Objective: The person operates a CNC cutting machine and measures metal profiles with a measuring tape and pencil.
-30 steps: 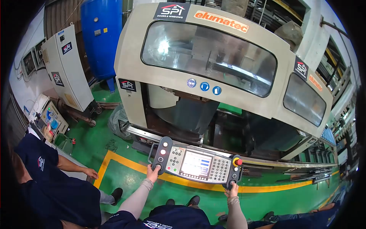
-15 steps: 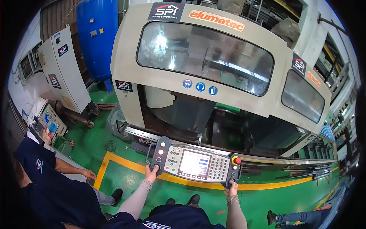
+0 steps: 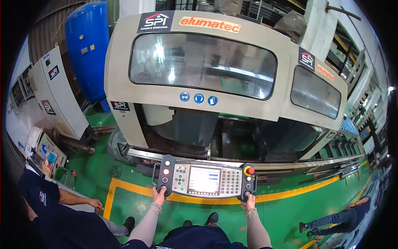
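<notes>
Grey-edged, the panel (image 3: 203, 180) sits near, in front of the beige machine (image 3: 244, 107) and over green floor (image 3: 182, 211). The left hand (image 3: 158, 196) grips its left end and the right hand (image 3: 249, 202) its right (a red button (image 3: 250, 170) juts out there). Blue tank (image 3: 86, 54) stands at the far left.

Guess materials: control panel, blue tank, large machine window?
Control panel: probably moulded plastic, matte; smooth, rounded ends. Blue tank: likely painted steel, semi-gloss; even colour, soft sheen. Large machine window: glass or clear plastic, can't tell which; glossy, see-through, bright reflections.
</notes>
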Demonstrator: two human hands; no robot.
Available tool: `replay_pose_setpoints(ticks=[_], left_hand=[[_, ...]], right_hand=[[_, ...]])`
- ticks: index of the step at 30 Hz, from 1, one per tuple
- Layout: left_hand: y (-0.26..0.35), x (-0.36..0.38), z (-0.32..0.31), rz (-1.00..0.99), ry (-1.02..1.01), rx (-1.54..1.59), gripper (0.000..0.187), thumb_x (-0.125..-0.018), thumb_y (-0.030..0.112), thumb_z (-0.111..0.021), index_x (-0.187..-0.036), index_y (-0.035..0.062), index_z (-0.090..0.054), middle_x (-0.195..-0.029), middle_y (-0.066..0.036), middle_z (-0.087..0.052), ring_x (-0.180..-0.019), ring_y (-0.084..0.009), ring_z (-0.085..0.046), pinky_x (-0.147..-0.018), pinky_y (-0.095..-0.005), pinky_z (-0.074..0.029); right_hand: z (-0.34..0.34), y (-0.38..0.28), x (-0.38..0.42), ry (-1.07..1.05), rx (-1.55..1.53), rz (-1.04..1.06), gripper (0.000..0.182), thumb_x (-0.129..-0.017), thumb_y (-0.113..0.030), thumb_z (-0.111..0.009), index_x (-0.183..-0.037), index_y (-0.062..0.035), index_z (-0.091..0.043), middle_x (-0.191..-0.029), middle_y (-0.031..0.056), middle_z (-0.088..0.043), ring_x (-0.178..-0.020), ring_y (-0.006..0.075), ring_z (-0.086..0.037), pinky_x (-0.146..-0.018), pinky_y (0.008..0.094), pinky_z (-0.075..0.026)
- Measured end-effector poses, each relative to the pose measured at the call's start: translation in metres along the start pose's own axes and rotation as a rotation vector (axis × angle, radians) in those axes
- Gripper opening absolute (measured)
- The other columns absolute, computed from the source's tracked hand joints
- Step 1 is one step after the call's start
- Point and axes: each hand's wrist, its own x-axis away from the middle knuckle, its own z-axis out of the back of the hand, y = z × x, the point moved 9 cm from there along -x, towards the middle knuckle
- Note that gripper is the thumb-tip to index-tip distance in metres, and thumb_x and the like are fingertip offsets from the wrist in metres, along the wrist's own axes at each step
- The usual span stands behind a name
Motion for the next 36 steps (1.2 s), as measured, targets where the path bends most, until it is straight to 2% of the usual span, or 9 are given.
replay_pose_setpoints(ticks=[7, 10, 19, 25, 35, 36], left_hand=[[0.001, 0.003, 0.000, 0.013, 0.006, -0.023, 0.070, -0.083, 0.036, -0.069, -0.136, 0.0130, -0.030, -0.125, -0.009, -0.052, -0.107, -0.0237, -0.057, -0.072, -0.0469, -0.051], [0.003, 0.005, 0.000, 0.024, 0.008, -0.022, 0.068, -0.084, 0.036, -0.069, -0.136, 0.0131, -0.031, -0.124, -0.009, -0.053, -0.106, -0.0237, -0.057, -0.072, -0.0462, -0.051], [0.006, 0.007, -0.001, 0.016, -0.009, -0.047, 0.059, -0.086, 0.037, -0.066, -0.131, 0.0136, -0.035, -0.124, -0.008, -0.052, -0.106, -0.0239, -0.057, -0.069, -0.0447, -0.051], [0.000, -0.002, -0.001, 0.015, -0.043, -0.082, 0.053, -0.088, 0.039, -0.063, -0.128, 0.0157, -0.036, -0.126, -0.007, -0.050, -0.109, -0.0243, -0.053, -0.067, -0.0453, -0.051], [-0.002, -0.005, 0.003, 0.008, -0.041, -0.097, 0.057, -0.088, 0.041, -0.062, -0.131, 0.0161, -0.034, -0.129, -0.007, -0.047, -0.112, -0.0252, -0.051, -0.069, -0.0475, -0.051], [-0.003, -0.005, 0.003, 0.014, -0.038, -0.095, 0.057, -0.088, 0.041, -0.062, -0.131, 0.0160, -0.034, -0.129, -0.007, -0.047, -0.112, -0.0252, -0.050, -0.070, -0.0473, -0.051]], right_hand=[[-0.001, -0.004, 0.006, -0.009, 0.006, 0.002, 0.067, -0.081, -0.052, -0.058, -0.135, -0.0200, -0.035, -0.125, 0.0102, -0.053, -0.098, 0.0366, -0.059, -0.078, 0.0508, -0.047], [0.000, -0.004, 0.007, 0.013, -0.008, 0.000, 0.068, -0.080, -0.052, -0.058, -0.136, -0.0200, -0.035, -0.123, 0.0105, -0.054, -0.096, 0.0353, -0.060, -0.078, 0.0506, -0.047], [0.001, -0.007, 0.008, 0.050, -0.017, -0.002, 0.070, -0.079, -0.051, -0.059, -0.137, -0.0200, -0.035, -0.122, 0.0110, -0.055, -0.090, 0.0319, -0.062, -0.070, 0.0473, -0.050], [0.001, -0.011, 0.014, 0.048, -0.014, 0.010, 0.073, -0.080, -0.052, -0.060, -0.138, -0.0165, -0.034, -0.125, 0.0135, -0.056, -0.097, 0.0350, -0.063, -0.080, 0.0537, -0.049], [0.002, -0.007, 0.008, 0.043, -0.027, 0.021, 0.071, -0.082, -0.052, -0.059, -0.137, -0.0155, -0.034, -0.126, 0.0154, -0.055, -0.097, 0.0355, -0.063, -0.081, 0.0549, -0.049], [0.003, -0.008, 0.008, 0.055, -0.028, 0.027, 0.071, -0.081, -0.051, -0.060, -0.137, -0.0150, -0.034, -0.123, 0.0153, -0.056, -0.094, 0.0346, -0.064, -0.077, 0.0527, -0.050]])
